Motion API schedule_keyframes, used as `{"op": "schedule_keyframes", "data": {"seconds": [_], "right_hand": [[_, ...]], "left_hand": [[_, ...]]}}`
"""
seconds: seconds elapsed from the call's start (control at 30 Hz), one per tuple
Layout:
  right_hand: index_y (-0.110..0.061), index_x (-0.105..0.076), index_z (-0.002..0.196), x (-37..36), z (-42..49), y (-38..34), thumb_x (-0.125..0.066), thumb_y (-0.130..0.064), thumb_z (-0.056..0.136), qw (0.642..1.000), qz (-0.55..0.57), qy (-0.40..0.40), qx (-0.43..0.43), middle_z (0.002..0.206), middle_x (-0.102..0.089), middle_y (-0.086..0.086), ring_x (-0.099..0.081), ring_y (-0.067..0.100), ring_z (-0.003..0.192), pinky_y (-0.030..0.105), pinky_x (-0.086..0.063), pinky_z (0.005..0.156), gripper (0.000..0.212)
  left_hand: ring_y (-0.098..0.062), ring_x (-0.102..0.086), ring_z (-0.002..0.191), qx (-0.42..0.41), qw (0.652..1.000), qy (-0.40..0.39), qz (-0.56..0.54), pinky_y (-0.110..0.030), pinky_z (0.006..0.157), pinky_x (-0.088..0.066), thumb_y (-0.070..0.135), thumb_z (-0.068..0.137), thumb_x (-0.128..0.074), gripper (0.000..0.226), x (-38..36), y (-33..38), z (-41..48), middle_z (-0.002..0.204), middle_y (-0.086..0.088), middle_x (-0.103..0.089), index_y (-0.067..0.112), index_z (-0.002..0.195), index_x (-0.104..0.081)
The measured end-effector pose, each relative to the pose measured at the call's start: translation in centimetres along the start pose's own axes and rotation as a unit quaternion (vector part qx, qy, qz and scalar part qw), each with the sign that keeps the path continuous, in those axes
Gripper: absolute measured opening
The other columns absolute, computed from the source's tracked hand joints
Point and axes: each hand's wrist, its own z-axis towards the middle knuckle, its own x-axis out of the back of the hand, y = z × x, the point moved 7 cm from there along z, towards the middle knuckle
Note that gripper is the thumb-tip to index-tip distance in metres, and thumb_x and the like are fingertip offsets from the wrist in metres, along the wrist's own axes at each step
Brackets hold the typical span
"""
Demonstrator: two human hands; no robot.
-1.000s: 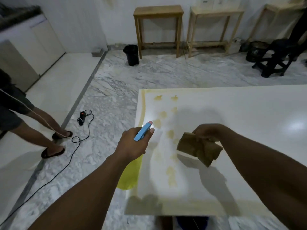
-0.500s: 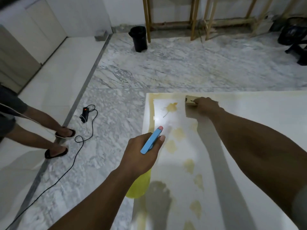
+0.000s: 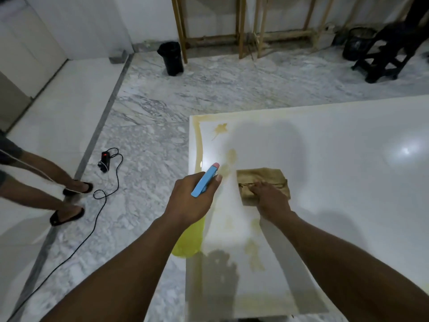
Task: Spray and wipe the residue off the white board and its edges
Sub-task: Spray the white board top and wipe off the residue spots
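Yellow bottle (image 3: pixel 189 240), tan cloth (image 3: pixel 260 180), white board (image 3: pixel 348 182).

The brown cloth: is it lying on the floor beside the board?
No, the brown cloth lies flat on the white board, under the right hand.

The left hand (image 3: pixel 192 201) grips a spray bottle (image 3: pixel 204 180) over the white board's (image 3: pixel 336 182) left edge. Just right of it, the right hand (image 3: pixel 271 201) presses a brown cloth (image 3: pixel 262 177) flat on the board, near yellow stains (image 3: pixel 220 130).
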Motion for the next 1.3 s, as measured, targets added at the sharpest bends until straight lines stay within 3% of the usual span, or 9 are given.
{"op": "schedule_keyframes", "data": {"seconds": [0.1,0.27,0.37,0.53,0.7,0.83,1.0,1.13,1.3], "right_hand": [[-0.029,-0.048,0.143,-2.6,-8.7,-1.4,-0.049,-0.005,0.093,1.000,-0.002,0.011,-0.008,0.159,-0.033,-0.008,-0.024,0.015,0.149,0.035,-0.037,0.112,0.056],[-0.032,-0.048,0.144,-6.7,-20.5,-2.5,-0.050,-0.006,0.092,1.000,0.008,-0.002,-0.017,0.159,-0.031,-0.009,-0.023,0.011,0.149,0.031,-0.032,0.113,0.058],[-0.031,-0.050,0.142,-7.7,-24.5,-3.0,-0.045,-0.009,0.095,0.998,0.008,-0.042,-0.036,0.154,-0.041,-0.008,-0.036,0.016,0.143,0.032,-0.034,0.112,0.052],[-0.016,-0.069,0.104,-1.7,-24.0,-2.6,-0.048,-0.011,0.087,0.983,0.146,-0.058,-0.092,0.107,-0.068,0.010,-0.064,0.028,0.097,0.043,-0.054,0.086,0.027],[0.009,-0.065,0.106,3.1,-20.2,-1.8,-0.059,-0.011,0.090,0.828,0.504,-0.130,-0.211,0.104,-0.070,0.025,-0.068,0.037,0.091,0.045,-0.057,0.078,0.026],[0.004,-0.056,0.124,4.6,-15.4,-2.4,-0.063,-0.008,0.086,0.757,0.565,-0.257,-0.205,0.125,-0.063,0.028,-0.063,0.043,0.113,0.053,-0.054,0.087,0.040],[0.003,-0.057,0.122,10.3,-1.8,-2.4,-0.063,0.004,0.084,0.872,0.400,-0.229,-0.164,0.120,-0.063,0.029,-0.064,0.045,0.109,0.060,-0.050,0.095,0.038],[-0.006,-0.065,0.111,16.2,10.1,-4.9,-0.054,0.001,0.083,0.975,0.176,-0.108,-0.086,0.106,-0.067,0.019,-0.064,0.037,0.098,0.045,-0.054,0.086,0.031],[-0.017,-0.057,0.113,17.7,20.8,-8.4,-0.052,-0.011,0.090,0.999,0.025,0.018,-0.011,0.102,-0.060,0.014,-0.059,0.036,0.096,0.034,-0.040,0.068,0.025]], "left_hand": [[-0.040,-0.073,0.071,-0.006,1.000,-0.009,-0.004,-0.050,0.072,-0.064,0.055,0.101,-0.062,0.038,0.6,-0.2,-5.6,0.078,-0.025,-0.064,0.021,0.108,-0.078],[-0.019,-0.075,0.054,0.015,0.999,-0.026,0.015,-0.013,0.047,-0.048,0.056,0.101,-0.060,0.043,1.6,-2.2,-14.5,0.071,-0.013,-0.070,0.016,0.090,-0.072],[-0.017,-0.075,0.053,0.017,1.000,-0.019,0.011,-0.015,0.049,-0.052,0.056,0.102,-0.060,0.047,2.5,-2.8,-17.9,0.079,-0.017,-0.074,0.013,0.084,-0.069],[-0.017,-0.075,0.054,-0.002,1.000,-0.009,0.009,-0.019,0.052,-0.057,0.052,0.103,-0.061,0.047,4.6,-1.7,-19.8,0.083,-0.021,-0.074,0.008,0.091,-0.072],[-0.016,-0.075,0.054,-0.018,1.000,0.006,0.008,-0.031,0.066,-0.065,0.052,0.104,-0.059,0.034,6.2,-0.5,-17.6,0.083,-0.018,-0.076,0.024,0.112,-0.077],[-0.021,-0.075,0.057,-0.017,1.000,0.006,-0.003,-0.023,0.057,-0.061,0.052,0.103,-0.061,0.042,6.0,-0.7,-14.0,0.083,-0.022,-0.073,0.016,0.115,-0.077],[-0.026,-0.076,0.062,0.010,1.000,0.007,-0.021,-0.033,0.064,-0.066,0.055,0.101,-0.060,0.035,5.8,-1.0,-6.2,0.071,-0.017,-0.063,0.022,0.101,-0.070],[-0.037,-0.071,0.067,0.017,0.999,0.030,-0.010,-0.054,0.071,-0.065,0.058,0.101,-0.060,0.028,5.9,-1.8,0.1,0.064,-0.012,-0.058,0.031,0.094,-0.059],[-0.041,-0.066,0.069,0.037,0.998,0.053,-0.008,-0.056,0.070,-0.063,0.060,0.100,-0.061,0.042,6.1,-2.9,5.1,0.070,-0.019,-0.059,0.019,0.093,-0.067]]}}
